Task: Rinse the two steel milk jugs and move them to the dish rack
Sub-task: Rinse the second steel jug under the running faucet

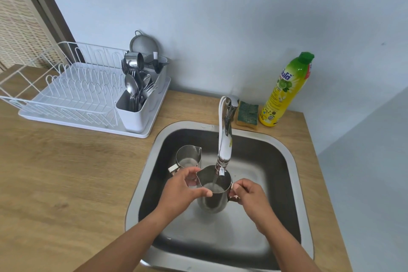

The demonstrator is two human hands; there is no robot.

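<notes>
Rinsing jug one (213, 192) under the tap (224, 157), mid-sink (293, 161): left hand (184, 192) pinches its rim, right hand (249, 194) grips the handle. Swirl, then dump. Second jug (188, 157) waits near the sink's left wall.

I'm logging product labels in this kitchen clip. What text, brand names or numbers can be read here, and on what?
Dish soap bottle: a blue brand word in non-Latin script on the yellow label, not clear enough to quote; the fine print below is too small to read.
Nothing else carries readable text.

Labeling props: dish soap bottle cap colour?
Green cap on a yellow bottle; head view, the only one.
</notes>
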